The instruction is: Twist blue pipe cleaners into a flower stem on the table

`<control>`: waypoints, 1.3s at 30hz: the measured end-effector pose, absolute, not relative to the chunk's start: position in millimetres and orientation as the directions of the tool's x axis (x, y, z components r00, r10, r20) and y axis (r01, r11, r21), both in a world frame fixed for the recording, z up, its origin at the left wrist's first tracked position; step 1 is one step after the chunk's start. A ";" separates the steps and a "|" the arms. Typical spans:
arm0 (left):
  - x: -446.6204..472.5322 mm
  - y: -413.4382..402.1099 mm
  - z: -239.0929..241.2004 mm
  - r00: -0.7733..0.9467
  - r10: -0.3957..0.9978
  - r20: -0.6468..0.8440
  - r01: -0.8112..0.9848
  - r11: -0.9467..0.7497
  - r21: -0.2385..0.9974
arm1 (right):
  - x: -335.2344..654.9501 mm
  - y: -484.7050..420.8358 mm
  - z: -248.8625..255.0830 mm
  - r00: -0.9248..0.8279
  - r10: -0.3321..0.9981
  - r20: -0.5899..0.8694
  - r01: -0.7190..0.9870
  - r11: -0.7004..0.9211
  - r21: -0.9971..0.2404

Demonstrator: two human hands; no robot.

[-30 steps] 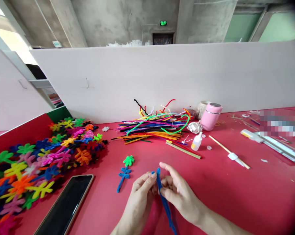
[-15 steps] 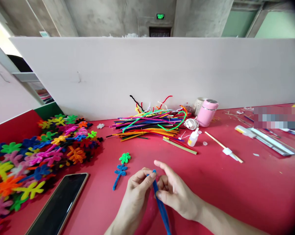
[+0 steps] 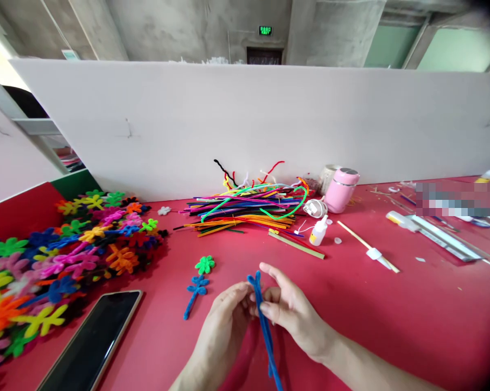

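Note:
A folded blue pipe cleaner point(image 3: 265, 326) runs down between my hands, two short ends standing apart at its top. My right hand point(image 3: 297, 317) pinches it between thumb and curled fingers, with the index finger stretched upward. Against its left side, just below the top, my left hand point(image 3: 228, 317) has its fingers closed, the tips partly hidden. On the red table left of my hands lie a green pipe-cleaner flower point(image 3: 204, 264) and a blue pipe-cleaner stem with leaf loops point(image 3: 196, 290).
A heap of colourful pipe-cleaner shapes point(image 3: 82, 255) and a phone point(image 3: 94, 339) lie at left. Loose pipe cleaners point(image 3: 240, 209) are piled near the white partition point(image 3: 228, 119). Behind and rightward stand a glue bottle point(image 3: 318, 232), a pink flask point(image 3: 341, 190) and a wooden stick point(image 3: 356, 236).
The blue pipe cleaner's top now pokes up higher above my fingers, its two ends apart. My left thumb has moved off the top, and my right hand has shifted slightly upward.

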State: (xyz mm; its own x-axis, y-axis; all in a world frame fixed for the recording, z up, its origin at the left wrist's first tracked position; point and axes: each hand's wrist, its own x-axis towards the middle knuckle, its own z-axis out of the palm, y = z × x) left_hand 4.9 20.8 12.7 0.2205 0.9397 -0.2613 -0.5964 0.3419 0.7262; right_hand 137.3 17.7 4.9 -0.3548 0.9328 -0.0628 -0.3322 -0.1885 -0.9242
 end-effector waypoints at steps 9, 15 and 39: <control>6.1 16.1 19.9 0.275 0.916 -0.290 -0.545 0.398 0.739 | 135.6 17.0 5.4 -0.427 0.897 -0.112 -0.457 -0.321 -0.829; 6.5 15.4 19.9 0.271 0.925 -0.268 -0.517 0.374 0.770 | 135.1 16.7 4.3 -0.429 0.901 -0.062 -0.438 -0.267 -0.858; 1.7 20.2 -3.3 0.204 0.959 -0.198 -0.368 0.263 0.892 | 137.3 19.3 -1.1 -0.279 0.960 -0.014 -0.195 -0.071 -0.978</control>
State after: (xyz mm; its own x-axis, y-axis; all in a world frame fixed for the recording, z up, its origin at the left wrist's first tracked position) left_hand 1.7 20.2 -3.3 0.2043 0.9586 -0.1982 -0.3677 0.2628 0.8920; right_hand 137.3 19.3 -1.1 -0.2790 0.9602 -0.0139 -0.1947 -0.0707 -0.9783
